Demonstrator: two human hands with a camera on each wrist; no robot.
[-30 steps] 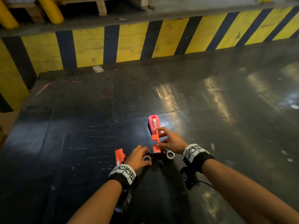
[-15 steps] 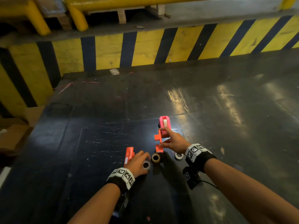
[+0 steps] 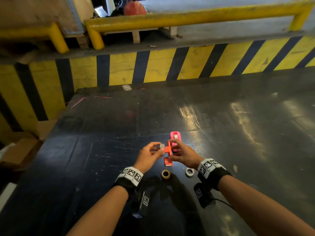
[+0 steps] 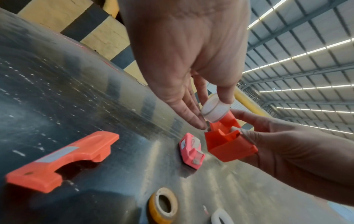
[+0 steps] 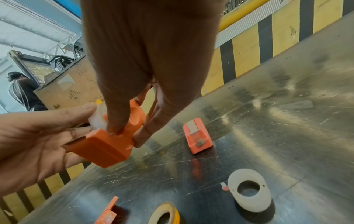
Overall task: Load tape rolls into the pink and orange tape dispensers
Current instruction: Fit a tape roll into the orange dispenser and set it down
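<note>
Two hands working: left hand (image 4: 191, 50) pinching white tape roll (image 4: 215, 109) just above orange dispenser (image 4: 229, 141), right hand (image 5: 151, 60) gripping that. Pink dispenser (image 3: 175, 140) seemingly loaded already; yellowish roll (image 3: 165, 174) lying unused.

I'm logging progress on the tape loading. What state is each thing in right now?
Orange dispenser: open, held up in right hand, empty.
White tape roll: pinched by left hand at its opening.
Orange cover: off, lying on table.
Pink dispenser: on table, closed.
Yellow roll: loose on table.
White ring: loose on table.
</note>
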